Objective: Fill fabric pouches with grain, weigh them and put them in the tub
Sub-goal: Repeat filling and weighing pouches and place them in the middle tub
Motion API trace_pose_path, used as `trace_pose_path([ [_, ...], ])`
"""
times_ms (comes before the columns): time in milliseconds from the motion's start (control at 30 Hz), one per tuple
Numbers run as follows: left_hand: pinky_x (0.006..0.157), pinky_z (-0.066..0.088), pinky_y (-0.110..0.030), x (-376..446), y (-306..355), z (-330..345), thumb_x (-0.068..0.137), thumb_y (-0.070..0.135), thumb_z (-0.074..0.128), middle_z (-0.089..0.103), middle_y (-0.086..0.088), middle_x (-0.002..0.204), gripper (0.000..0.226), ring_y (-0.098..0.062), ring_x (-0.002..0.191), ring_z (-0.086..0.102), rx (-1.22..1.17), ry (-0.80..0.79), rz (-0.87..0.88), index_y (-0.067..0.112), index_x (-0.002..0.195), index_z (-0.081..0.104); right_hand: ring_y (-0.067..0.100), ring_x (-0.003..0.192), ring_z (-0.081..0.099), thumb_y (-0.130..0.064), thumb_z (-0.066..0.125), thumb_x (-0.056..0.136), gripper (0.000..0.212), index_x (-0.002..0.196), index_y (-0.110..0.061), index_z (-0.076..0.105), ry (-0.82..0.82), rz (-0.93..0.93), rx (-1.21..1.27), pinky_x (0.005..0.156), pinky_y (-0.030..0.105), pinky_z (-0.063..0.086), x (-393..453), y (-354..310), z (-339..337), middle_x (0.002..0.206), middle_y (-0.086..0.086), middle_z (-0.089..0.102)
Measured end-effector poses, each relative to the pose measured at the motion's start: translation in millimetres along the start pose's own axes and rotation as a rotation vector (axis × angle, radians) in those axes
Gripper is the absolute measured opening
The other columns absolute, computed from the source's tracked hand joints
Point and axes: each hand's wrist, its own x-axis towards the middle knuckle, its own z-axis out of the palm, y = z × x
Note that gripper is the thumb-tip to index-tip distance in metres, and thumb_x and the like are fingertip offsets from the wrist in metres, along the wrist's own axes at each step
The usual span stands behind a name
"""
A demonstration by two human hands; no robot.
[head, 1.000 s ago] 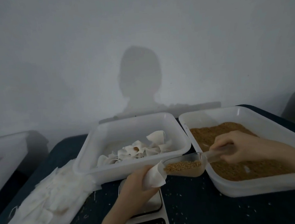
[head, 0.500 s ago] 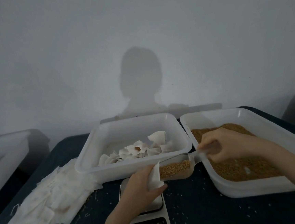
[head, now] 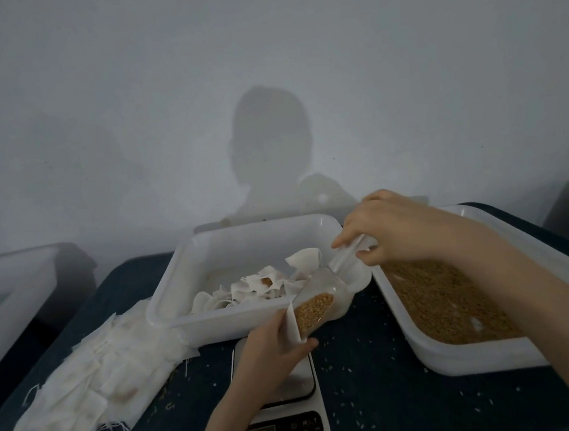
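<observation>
Above the scale (head: 281, 401), left hand (head: 271, 350) pinches a fabric pouch (head: 293, 324) open; right hand (head: 394, 229) grips the tilted scoop (head: 321, 298), grain at its mouth, between the tub (head: 251, 324) and grain tray (head: 467, 357).

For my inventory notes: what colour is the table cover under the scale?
Dark navy blue table cover, speckled with spilled grains; the head view shows it.
</observation>
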Motion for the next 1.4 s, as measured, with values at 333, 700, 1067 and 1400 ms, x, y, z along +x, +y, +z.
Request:
trace_pose_path([
  [333, 0.072, 0.042, -0.004, 1, 4, -3, 0.076, 0.041, 0.075, 0.054, 0.033, 0.094, 0.042, 0.018, 0.089, 0.051, -0.104, 0.076, 0.020, 0.044, 0.108, 0.048, 0.005, 0.090, 0.047, -0.030, 0.064, 0.087, 0.040, 0.126, -0.035, 0.058, -0.018, 0.036, -0.178, 0.116, 0.031, 0.016, 19, -25, -32, 0.109, -0.013, 0.064],
  [700, 0.074, 0.049, -0.016, 8, 3, -10, 0.074, 0.047, 0.073, 0.062, 0.022, 0.095, 0.035, 0.005, 0.086, 0.058, -0.081, 0.071, 0.025, 0.038, 0.103, 0.054, 0.013, 0.083, 0.045, -0.027, 0.065, 0.084, 0.038, 0.119, -0.042, 0.062, -0.079, 0.132, -0.006, 0.085, 0.031, 0.045, 21, -2, -19, 0.109, -0.014, 0.063],
  [1067, 0.055, 0.038, -0.011, 27, 7, -10, 0.072, 0.055, 0.070, 0.058, 0.014, 0.066, 0.029, 0.006, 0.059, 0.052, -0.034, 0.089, 0.027, 0.029, 0.079, 0.058, 0.019, 0.101, 0.048, -0.025, 0.061, 0.088, 0.039, 0.125, -0.037, 0.059, -0.086, 0.131, -0.084, 0.106, 0.035, 0.033, 36, 1, -21, 0.087, -0.018, 0.052],
  [1400, 0.053, 0.036, -0.013, 30, 11, -2, 0.071, 0.058, 0.068, 0.057, 0.014, 0.064, 0.032, 0.002, 0.057, 0.053, -0.032, 0.128, 0.017, 0.029, 0.077, 0.055, 0.012, 0.118, 0.049, -0.020, 0.066, 0.085, 0.036, 0.119, -0.028, 0.063, 0.086, 0.016, -0.277, 0.117, 0.034, -0.003, 45, -15, -32, 0.110, -0.007, 0.066],
])
